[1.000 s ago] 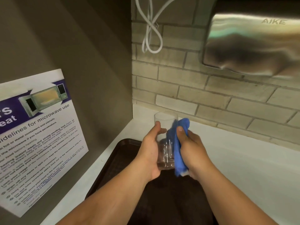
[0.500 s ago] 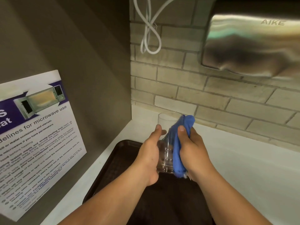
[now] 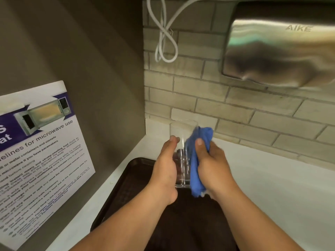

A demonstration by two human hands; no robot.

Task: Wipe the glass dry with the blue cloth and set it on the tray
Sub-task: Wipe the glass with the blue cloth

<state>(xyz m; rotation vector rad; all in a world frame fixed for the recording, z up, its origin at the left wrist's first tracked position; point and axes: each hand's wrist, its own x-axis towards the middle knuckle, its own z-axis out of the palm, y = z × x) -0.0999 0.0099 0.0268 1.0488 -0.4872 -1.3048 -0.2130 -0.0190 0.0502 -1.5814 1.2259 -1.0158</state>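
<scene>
Left hand (image 3: 165,171) wraps the clear drinking glass (image 3: 183,142), thumb along its near side, holding it upright above the dark brown tray (image 3: 126,187). Right hand (image 3: 212,167) clamps the blue cloth (image 3: 196,163) against the glass's right wall. Tray rests on a white counter (image 3: 272,187), below a brick-tile wall (image 3: 217,105) and steel hand dryer (image 3: 279,51).

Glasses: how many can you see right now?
1. The glass is held above the tray, left hand gripping it, right hand pressing the blue cloth against it. The arms may hide others.
</scene>
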